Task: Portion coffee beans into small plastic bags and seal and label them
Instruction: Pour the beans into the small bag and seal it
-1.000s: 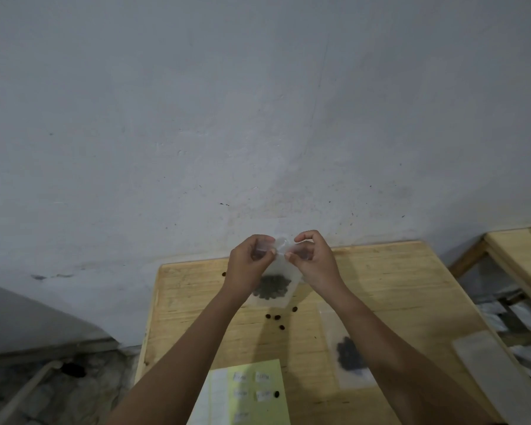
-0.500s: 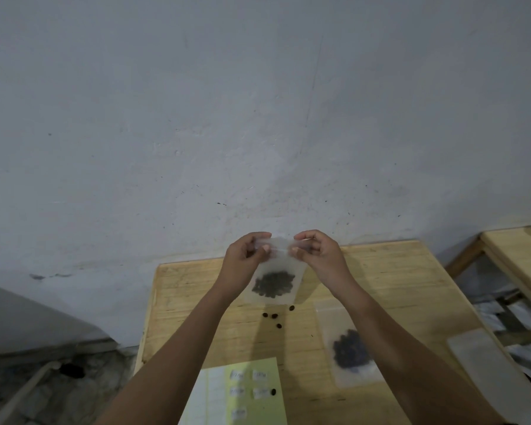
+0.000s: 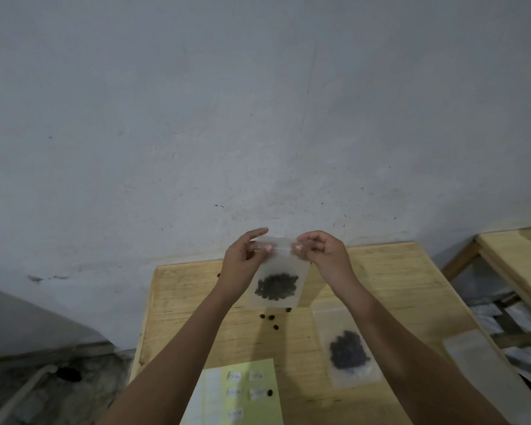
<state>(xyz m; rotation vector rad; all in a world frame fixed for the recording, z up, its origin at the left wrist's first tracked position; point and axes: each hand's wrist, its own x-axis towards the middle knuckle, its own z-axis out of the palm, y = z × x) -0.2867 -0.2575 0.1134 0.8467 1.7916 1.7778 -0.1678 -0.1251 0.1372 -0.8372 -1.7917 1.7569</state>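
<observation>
Beans sit in a dark heap in the lower half of a small clear plastic bag, which hangs upright in the air above the far half of the wooden table. Both hands have it by its top strip. The left hand pinches the strip's left end between thumb and curled fingers, with the forefinger stretched out along the top edge. The right hand pinches the right end in the same manner, its other fingers curled in toward the palm (whether the strip is pressed closed along its whole length cannot be told).

On the table, under the hanging bag, lie a few loose beans, spread singly and apart from each other. Toward the table's right side a second bag of beans lies flat, partly hidden by the right forearm. At the table's near edge lies a yellow label sheet bearing several small white labels, their writing too small to read, and one stray bean rests on it. Along the table's right edge lies a pale translucent flat piece. Behind the table's far edge rises a grey plastered wall, and beyond its right edge stands another wooden table.
</observation>
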